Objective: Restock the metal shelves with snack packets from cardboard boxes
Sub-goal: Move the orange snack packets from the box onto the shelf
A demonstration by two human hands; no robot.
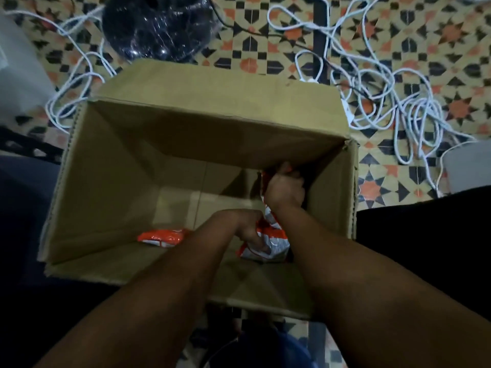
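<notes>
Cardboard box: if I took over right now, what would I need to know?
Left hand: grips an orange-and-white snack packet at the box's near right.
Right hand: its grip is on another packet in the far right corner, mostly hidden.
One loose packet lies near left on the cardboard box floor.
Done: box nearly emptied.
Left: lift these out; shelves aren't in view.

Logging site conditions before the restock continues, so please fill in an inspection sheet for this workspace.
Surface: patterned tile floor.
Job's things: open cardboard box; loose orange packet on its bottom; orange-white packet held.
Clutter: black wrapped bundle beyond the box.
Grippers: left hand grips the orange-white packet; right hand grips another packet at the box corner.
Cables: tangled white cords on the floor.
Surroundings: shelves, nothing seen.
</notes>
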